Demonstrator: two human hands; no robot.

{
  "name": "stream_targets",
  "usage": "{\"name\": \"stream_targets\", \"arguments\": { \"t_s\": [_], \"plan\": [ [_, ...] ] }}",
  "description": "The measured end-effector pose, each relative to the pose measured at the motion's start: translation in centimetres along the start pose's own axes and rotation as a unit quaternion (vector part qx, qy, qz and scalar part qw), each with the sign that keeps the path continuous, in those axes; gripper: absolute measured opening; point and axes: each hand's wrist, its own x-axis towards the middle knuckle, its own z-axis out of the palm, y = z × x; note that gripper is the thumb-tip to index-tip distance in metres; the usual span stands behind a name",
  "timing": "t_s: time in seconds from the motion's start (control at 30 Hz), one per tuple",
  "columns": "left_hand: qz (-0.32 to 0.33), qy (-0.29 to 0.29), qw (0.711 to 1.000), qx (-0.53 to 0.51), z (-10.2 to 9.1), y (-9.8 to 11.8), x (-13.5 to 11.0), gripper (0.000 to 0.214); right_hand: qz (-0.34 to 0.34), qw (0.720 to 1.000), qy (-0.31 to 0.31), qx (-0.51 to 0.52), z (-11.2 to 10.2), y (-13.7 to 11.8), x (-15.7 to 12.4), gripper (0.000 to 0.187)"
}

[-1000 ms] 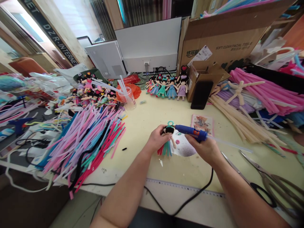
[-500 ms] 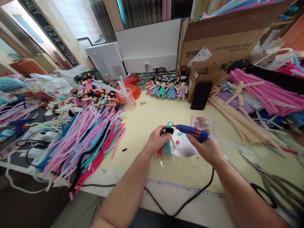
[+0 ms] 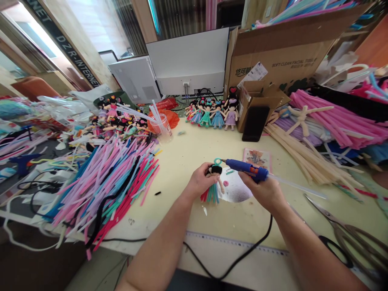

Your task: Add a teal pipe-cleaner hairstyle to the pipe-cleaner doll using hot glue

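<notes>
My left hand [image 3: 202,180] is closed around a small pipe-cleaner doll [image 3: 216,170] with black hair and a striped red and teal skirt. A teal ring [image 3: 217,161] sits at the top of the doll's head. My right hand [image 3: 266,190] grips a blue hot glue gun [image 3: 247,167], its nozzle pointing left at the ring; I cannot tell whether it touches. A clear glue stick [image 3: 298,188] sticks out of the gun's rear. Below the gun lies a silvery round mat [image 3: 236,190] with a small pink ring [image 3: 226,183] on it.
Bundled pipe cleaners [image 3: 106,186] cover the left side. Finished dolls [image 3: 212,114] stand at the back beside a cardboard box [image 3: 273,56] and a black phone [image 3: 256,124]. Large scissors [image 3: 336,226] lie at right. A black cord [image 3: 230,270] loops along the ruler [image 3: 236,243] in front.
The doll's head and ring have tilted slightly, with the glue gun's nozzle staying close to the ring. The view has shifted a little; both hands keep their hold.
</notes>
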Motion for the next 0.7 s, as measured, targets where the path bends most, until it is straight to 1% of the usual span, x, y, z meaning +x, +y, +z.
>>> {"name": "stream_targets", "arguments": {
  "t_s": [0.27,0.7],
  "plan": [
    [0.007,-0.011,1.0,-0.011,0.05,-0.19,-0.06,0.037,-0.024,1.0,0.007,0.013,0.08,0.15,-0.03,0.031],
    [0.021,-0.019,0.999,0.017,0.1,-0.33,-0.06,0.037,-0.017,1.0,0.007,-0.004,0.23,0.37,-0.18,0.03]
  ]
}}
